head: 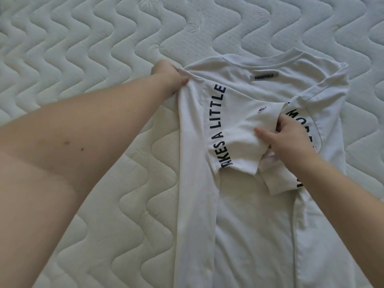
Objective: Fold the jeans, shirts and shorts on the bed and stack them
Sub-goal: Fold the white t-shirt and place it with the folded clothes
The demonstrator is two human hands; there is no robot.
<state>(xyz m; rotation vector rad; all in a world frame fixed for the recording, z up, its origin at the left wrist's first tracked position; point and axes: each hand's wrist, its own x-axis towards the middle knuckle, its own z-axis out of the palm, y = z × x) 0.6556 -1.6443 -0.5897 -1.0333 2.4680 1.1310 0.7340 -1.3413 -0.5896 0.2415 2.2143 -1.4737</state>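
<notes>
A white T-shirt (245, 215) with black curved lettering lies on the bed, collar at the far end, its long sides folded inward. My left hand (169, 76) grips the folded left shoulder edge near the collar. My right hand (288, 136) pinches the left short sleeve (234, 142), which lies folded across the shirt's middle over the print. The right sleeve (276, 181) sits bunched under my right wrist. No jeans or shorts are in view.
The quilted white mattress (93, 48) with a wavy stitch pattern spreads all around the shirt, to the left and at the far side. My forearms cross the lower left and lower right of the view.
</notes>
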